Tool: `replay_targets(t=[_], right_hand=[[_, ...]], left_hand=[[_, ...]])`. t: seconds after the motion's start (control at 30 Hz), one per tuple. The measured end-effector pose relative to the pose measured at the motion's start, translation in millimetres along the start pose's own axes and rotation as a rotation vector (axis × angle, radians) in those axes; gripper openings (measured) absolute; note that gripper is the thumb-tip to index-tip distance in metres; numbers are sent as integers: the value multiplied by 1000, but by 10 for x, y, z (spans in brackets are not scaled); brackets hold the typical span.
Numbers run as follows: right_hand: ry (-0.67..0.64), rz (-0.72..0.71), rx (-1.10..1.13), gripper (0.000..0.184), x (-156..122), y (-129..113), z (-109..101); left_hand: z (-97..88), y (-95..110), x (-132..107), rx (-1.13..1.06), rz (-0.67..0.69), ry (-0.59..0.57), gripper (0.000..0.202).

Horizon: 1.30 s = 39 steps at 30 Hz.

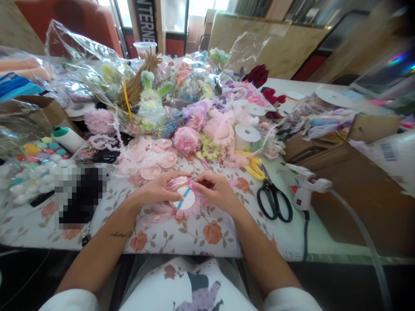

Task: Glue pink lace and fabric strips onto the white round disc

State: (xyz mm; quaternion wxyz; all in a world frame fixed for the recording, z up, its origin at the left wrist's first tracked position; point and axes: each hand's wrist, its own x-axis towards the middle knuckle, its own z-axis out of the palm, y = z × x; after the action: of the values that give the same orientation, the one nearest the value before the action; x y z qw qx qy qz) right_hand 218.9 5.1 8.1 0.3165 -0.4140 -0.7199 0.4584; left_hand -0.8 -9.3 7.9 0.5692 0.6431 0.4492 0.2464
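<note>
The left hand (159, 188) clasps and the right hand (216, 188) pinches a pink ruffled disc (189, 200) over the surface (194, 242). Uneven tension between these grips could skew its ruffles (186, 213) or blue strip (183, 197).

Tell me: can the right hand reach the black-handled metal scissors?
Probably yes: no tall thing stands between the right hand and the black-handled metal scissors, though its fingers are busy at the ruffled pink-and-white piece.
</note>
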Motion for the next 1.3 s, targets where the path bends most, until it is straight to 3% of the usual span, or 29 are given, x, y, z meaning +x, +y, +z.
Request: replay_targets(t=[0.57, 0.97, 1.3], right_hand=[[-17, 140, 118, 26, 21, -23, 56], [-90, 142, 120, 30, 31, -5, -17], [-80, 162, 134, 27, 31, 38, -45]], left_hand=[[26, 1, -2, -62, -26, 14, 68], [5, -29, 10, -53, 43, 40, 65], [4, -16, 10, -91, -29, 67, 66]])
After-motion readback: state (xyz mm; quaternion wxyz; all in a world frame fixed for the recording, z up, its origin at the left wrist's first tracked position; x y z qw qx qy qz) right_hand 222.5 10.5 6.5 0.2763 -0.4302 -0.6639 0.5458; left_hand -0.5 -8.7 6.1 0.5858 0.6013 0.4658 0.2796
